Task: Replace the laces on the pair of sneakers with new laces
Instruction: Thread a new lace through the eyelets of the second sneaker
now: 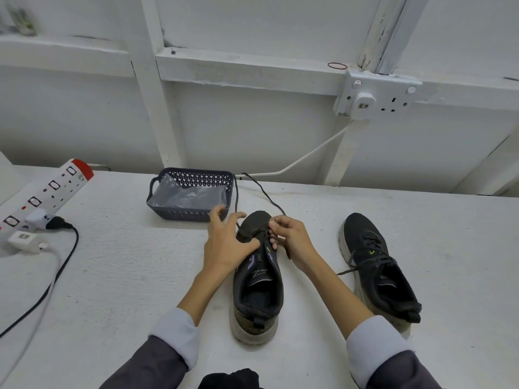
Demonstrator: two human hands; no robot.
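Note:
Two black sneakers stand on the white table with their toes pointing away from me. On the middle sneaker [257, 279] only the eyelets near the toe hold a lace. Its dark lace [259, 189] trails back toward the basket. My left hand [224, 242] rests on the left side of this shoe with the fingers spread and the thumb pressing on the upper. My right hand [289, 240] pinches the lace at the eyelets on the right side. The right sneaker [376, 265] is fully laced with a dark lace and stands apart, untouched.
A dark plastic basket [179, 214] holding a clear plastic bag sits behind the middle shoe. A white power strip [45, 197] with plugs and a black cable [56, 276] lies at the left. A wall socket [373, 96] and its white cord are behind. Dark cloth [230, 379] lies at the near edge.

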